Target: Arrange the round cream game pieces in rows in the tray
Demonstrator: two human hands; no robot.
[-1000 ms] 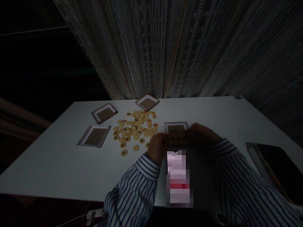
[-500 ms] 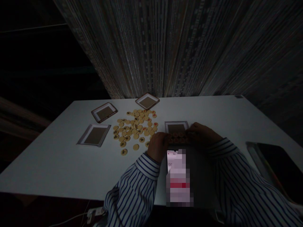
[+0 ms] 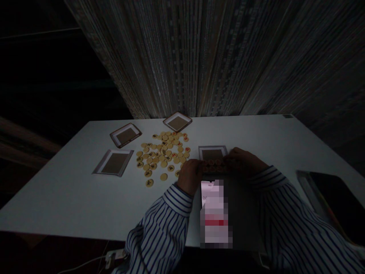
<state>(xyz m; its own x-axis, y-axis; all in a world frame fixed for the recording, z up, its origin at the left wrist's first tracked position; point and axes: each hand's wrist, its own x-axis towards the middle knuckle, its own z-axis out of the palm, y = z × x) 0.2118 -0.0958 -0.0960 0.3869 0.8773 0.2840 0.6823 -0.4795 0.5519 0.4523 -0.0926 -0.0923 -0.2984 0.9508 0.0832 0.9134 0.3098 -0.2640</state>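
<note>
On the white table point(image 3: 71, 205), two rows of xiangqi pieces point(image 3: 211, 168) line a tray point(image 3: 212, 147); loose pieces point(image 3: 163, 177) remain outside. Left hand point(image 3: 189, 177) and right hand point(image 3: 246, 161) curl there, pinch unclear.

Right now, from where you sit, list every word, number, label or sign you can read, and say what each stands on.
"00": on the lit phone screen; the rest is pixelated out.
Black characters on loose xiangqi discs: too small to read surely.
Red characters on other loose discs: likewise.
Red marks on the discs in the tray: too dark and small.
No other text is legible.
</note>
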